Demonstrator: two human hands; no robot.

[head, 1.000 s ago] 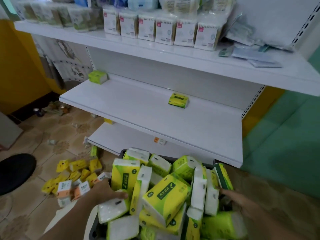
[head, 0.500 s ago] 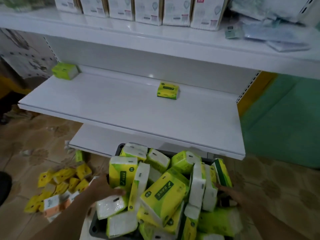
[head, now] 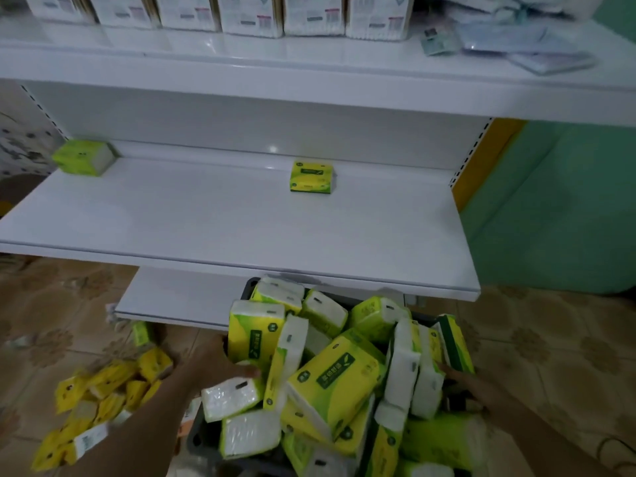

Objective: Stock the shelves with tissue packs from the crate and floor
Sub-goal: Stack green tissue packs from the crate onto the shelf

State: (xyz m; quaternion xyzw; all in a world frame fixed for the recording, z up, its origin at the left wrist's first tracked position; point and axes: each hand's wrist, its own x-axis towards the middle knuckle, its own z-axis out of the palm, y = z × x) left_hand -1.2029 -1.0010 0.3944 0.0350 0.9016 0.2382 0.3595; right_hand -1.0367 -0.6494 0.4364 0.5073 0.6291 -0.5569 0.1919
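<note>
The shelf looks like smooth, glossy white-painted metal, the tissue packs wear shiny crinkled plastic film — clear over white paper at the ends — the crate is dull dark plastic, the floor tiles faintly glazed.

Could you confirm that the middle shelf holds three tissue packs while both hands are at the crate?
No: the head view shows two on the middle shelf: a left-end pack and a central pack. The left hand and right hand are at the crate.

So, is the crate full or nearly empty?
Full: tissue packs are heaped above the dark rim of the crate, lying at all angles.
</note>
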